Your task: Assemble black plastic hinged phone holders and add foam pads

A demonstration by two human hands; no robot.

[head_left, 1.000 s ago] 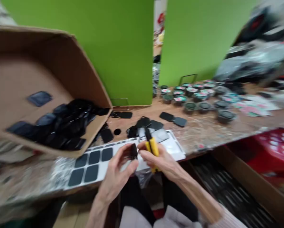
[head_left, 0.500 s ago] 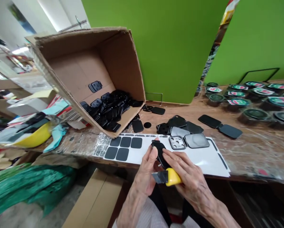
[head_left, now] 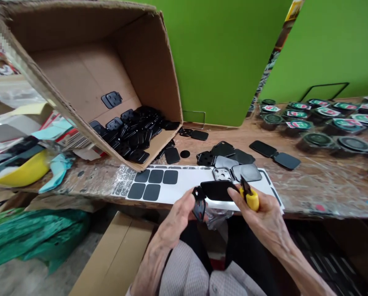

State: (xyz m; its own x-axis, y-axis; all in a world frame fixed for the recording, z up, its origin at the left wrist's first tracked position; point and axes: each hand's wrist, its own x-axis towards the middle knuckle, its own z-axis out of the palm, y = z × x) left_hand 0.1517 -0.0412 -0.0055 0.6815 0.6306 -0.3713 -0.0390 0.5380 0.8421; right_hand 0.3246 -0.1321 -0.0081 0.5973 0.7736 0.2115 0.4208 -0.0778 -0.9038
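My left hand (head_left: 174, 218) is closed on the holed end of a black hinged case (head_left: 218, 191), which is opened out flat over the bench edge. My right hand (head_left: 262, 213) pinches the case's smooth lid between thumb and fingers. It also keeps a yellow utility knife (head_left: 252, 200) in its grip, dark tip pointing up. Crumpled clear plastic (head_left: 218, 218) shows below the case. Beneath and behind lies a white sheet (head_left: 185, 190) with dark rounded-square stickers (head_left: 156, 176) at its left. A grey-faced opened case (head_left: 247, 172) rests on the sheet's right part.
A cardboard box (head_left: 171, 78) on its side holds many black cases (head_left: 141, 127). More cases (head_left: 224, 150) lie behind the sheet, another (head_left: 274, 154) to the right. Several lidded tubs (head_left: 318, 139) stand at the right. Green boards (head_left: 215, 61) rise behind. A yellow bowl (head_left: 24, 174) sits left.
The black case has swung from folded and upright between my hands to opened out sideways. My right hand has moved right, and the knife now points up instead of left. The camera view has shifted.
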